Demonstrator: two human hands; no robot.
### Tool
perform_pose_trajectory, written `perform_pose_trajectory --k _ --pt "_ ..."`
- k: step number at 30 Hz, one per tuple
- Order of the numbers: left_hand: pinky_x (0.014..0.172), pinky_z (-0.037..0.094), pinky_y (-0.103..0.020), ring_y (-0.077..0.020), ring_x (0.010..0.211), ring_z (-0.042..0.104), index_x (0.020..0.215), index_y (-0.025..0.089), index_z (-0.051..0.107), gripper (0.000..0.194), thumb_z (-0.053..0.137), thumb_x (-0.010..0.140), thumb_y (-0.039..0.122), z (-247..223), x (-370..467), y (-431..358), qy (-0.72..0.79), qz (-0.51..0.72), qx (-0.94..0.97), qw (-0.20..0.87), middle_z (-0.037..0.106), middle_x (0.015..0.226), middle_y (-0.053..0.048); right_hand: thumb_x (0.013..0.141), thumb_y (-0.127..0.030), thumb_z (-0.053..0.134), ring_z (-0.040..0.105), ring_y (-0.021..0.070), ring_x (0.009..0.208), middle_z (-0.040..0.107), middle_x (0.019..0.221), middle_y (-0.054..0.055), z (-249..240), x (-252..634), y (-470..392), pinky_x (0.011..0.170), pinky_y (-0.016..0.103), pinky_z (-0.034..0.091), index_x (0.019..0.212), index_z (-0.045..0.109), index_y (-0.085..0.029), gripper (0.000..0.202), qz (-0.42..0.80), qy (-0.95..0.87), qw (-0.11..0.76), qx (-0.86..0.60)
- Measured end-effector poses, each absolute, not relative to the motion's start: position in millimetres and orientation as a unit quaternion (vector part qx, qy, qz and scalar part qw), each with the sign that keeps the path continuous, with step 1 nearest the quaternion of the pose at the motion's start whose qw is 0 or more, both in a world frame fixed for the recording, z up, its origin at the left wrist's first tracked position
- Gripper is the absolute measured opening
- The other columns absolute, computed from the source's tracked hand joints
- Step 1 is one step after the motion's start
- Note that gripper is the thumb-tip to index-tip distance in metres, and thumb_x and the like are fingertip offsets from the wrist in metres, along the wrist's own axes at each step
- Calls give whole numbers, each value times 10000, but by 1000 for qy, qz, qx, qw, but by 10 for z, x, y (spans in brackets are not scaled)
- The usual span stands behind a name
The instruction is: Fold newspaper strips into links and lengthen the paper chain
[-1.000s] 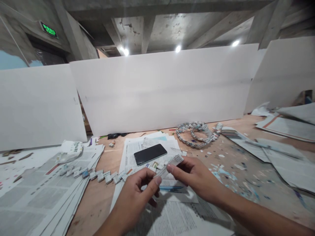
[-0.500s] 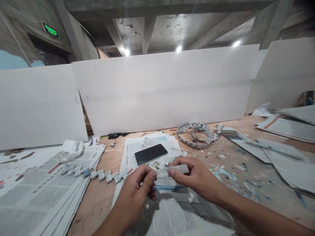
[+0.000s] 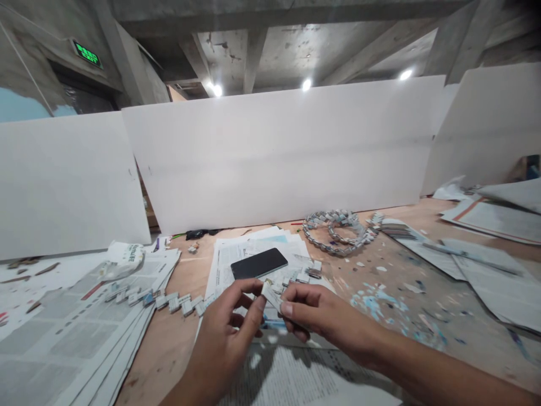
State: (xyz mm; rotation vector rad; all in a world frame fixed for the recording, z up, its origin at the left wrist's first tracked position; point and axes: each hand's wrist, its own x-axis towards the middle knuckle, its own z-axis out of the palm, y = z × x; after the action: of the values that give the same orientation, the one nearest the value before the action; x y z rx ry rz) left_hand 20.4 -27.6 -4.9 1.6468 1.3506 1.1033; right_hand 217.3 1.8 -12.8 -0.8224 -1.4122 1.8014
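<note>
1. nearest, the right hand (image 3: pixel 313 313) pinches one end of a folded paper strip (image 3: pixel 271 296) between thumb and fingers.
2. the left hand (image 3: pixel 232 324) has thumb and forefinger at the strip's other end; i cannot tell whether they grip it.
3. the strip, tilted between the two hands, should be almost weightless, springy along its folds and easy to crease; a light pinch on the flat faces near an end seems safest.
4. left of the left hand, a zigzag paper chain (image 3: pixel 173 303) probably flexes at its joints, so support several links.
5. just beyond both hands lies a phone (image 3: pixel 259 264), likely smooth and slippery.
</note>
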Motion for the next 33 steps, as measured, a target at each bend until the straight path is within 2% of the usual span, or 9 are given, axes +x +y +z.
perform_pose_trajectory --k 8,22,29,33 --pt "549 555 -208 -137 609 664 1083 219 602 304 575 903 463 -44 215 -276 505 446 630 386 664 759 5 818 -453 714 510 93 589 595 694 -13 -136 2146 8 604 242 402 792 619 -149 320 666 -562 360 -331" --pt "535 577 -222 -137 605 642 1047 207 617 295 600 887 454 -56 226 -268 492 451 627 402 643 736 7 839 -454 688 511 104 612 573 701 -14 -154 2155 5 616 248 423 811 623 -153 309 636 -591 369 -330" --pt "540 609 -290 -169 667 615 1053 220 550 286 604 887 446 -62 243 -244 483 471 575 463 597 677 26 883 -405 638 507 115 653 569 711 -14 -206 2148 0 603 229 403 821 637 -164 249 537 -661 382 -358" --pt "532 608 -295 -150 610 591 996 205 561 281 622 872 449 -65 236 -228 483 472 572 466 585 644 31 876 -372 641 495 113 641 560 698 -19 -184 2136 -24 593 225 389 808 635 -163 220 529 -667 378 -364"
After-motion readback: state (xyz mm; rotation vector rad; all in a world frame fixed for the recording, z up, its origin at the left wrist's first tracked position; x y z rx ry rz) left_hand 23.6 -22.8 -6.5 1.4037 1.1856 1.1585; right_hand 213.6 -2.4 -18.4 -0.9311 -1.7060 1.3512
